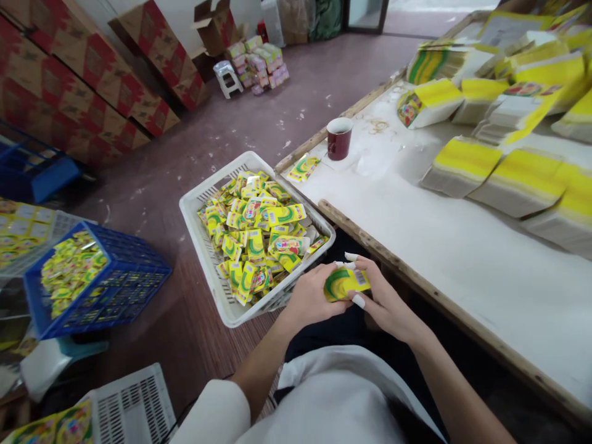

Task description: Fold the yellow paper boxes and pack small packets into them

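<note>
A small yellow and green printed packet [346, 282] is held between my two hands, just above my lap. My left hand [315, 295] grips its left end with the fingers closed round it. On the other end, my right hand [380, 295] pinches the packet by a barcode, with white coverings on some fingertips. Close to my left hand stands a white plastic basket [203, 262] heaped with similar yellow and green packets [254, 243]. Whether the held packet is sealed I cannot tell.
To the right is a white-topped table [416, 240] with a wooden edge, bearing a dark red mug [339, 140], one loose packet [304, 168] and stacks of yellow-edged cards [481, 157]. A blue crate [134, 271] of packets stands left. Cardboard boxes [83, 80] line the wall.
</note>
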The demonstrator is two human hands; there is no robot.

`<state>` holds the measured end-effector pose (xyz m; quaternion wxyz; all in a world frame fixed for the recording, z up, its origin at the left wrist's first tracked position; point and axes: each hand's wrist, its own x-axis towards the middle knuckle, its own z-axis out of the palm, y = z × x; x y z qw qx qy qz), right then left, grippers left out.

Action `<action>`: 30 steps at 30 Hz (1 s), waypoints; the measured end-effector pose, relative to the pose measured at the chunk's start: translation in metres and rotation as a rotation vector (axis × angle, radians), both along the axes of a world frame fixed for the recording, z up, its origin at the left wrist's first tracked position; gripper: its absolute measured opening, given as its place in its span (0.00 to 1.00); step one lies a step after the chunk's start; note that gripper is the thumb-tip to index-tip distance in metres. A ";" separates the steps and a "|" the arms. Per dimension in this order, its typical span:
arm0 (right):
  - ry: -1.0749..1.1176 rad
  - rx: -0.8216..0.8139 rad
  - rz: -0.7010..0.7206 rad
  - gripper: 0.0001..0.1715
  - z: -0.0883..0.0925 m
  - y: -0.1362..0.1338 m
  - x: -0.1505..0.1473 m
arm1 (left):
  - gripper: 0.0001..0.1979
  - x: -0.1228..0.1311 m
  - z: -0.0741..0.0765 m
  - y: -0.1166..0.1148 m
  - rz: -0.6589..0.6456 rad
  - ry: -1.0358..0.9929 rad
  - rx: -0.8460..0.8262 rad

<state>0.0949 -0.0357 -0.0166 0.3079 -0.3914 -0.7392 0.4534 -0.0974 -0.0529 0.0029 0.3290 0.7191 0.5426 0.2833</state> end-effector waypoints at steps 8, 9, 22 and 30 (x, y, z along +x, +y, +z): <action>0.071 -0.039 -0.036 0.31 -0.012 0.020 -0.028 | 0.29 -0.103 0.000 0.012 0.560 0.205 0.108; 0.062 -0.026 -0.024 0.27 -0.014 0.027 -0.033 | 0.32 -0.125 -0.002 0.016 0.724 0.317 0.159; -0.293 0.383 0.116 0.34 -0.058 0.157 -0.159 | 0.34 -0.181 -0.080 0.069 0.537 0.801 0.005; -0.412 0.397 0.166 0.36 -0.083 0.184 -0.187 | 0.37 -0.236 -0.087 0.117 0.726 0.775 -0.045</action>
